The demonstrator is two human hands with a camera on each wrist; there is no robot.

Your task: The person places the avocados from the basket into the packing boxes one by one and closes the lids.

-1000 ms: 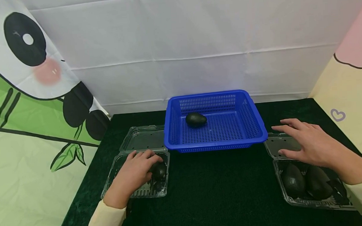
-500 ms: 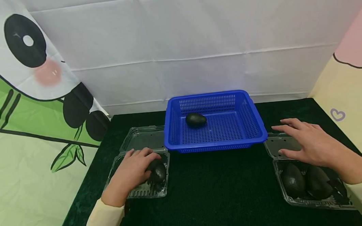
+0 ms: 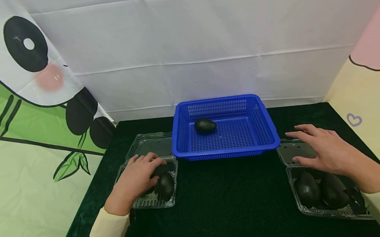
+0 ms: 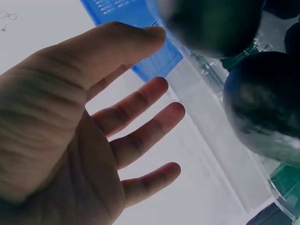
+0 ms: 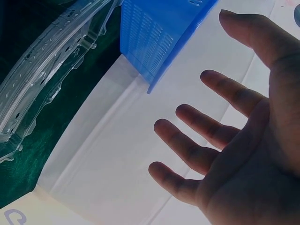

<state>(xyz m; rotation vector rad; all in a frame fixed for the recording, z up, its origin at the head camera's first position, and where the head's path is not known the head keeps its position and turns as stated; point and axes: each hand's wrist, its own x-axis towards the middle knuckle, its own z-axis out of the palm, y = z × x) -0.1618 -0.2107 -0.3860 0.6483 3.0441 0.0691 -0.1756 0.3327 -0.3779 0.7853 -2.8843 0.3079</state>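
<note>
My left hand (image 3: 136, 182) hovers over the left clear plastic clamshell (image 3: 154, 207), its fingers spread and relaxed. An avocado (image 3: 165, 186) lies in that clamshell by my thumb; more dark fruit sits partly hidden under the hand. In the left wrist view the fingers hold nothing, and an avocado (image 4: 265, 105) shows to their right. My right hand (image 3: 328, 150) is held above the right clamshell (image 3: 340, 215), fingers apart and empty. Below it lie an avocado (image 3: 307, 190) and another avocado (image 3: 333, 192), with a dark object beside them partly hidden by the arm.
A blue plastic basket (image 3: 225, 153) stands at the back between the clamshells, with one avocado (image 3: 205, 126) inside. Both clamshell lids are folded back, the left lid (image 3: 152, 145) touching or close to the basket. Behind the dark green cloth (image 3: 226, 202) rises a white sheet (image 3: 204, 31).
My left hand has drawn slightly left, off the avocado in the left clamshell, so more of that avocado shows. My right hand has stayed in place.
</note>
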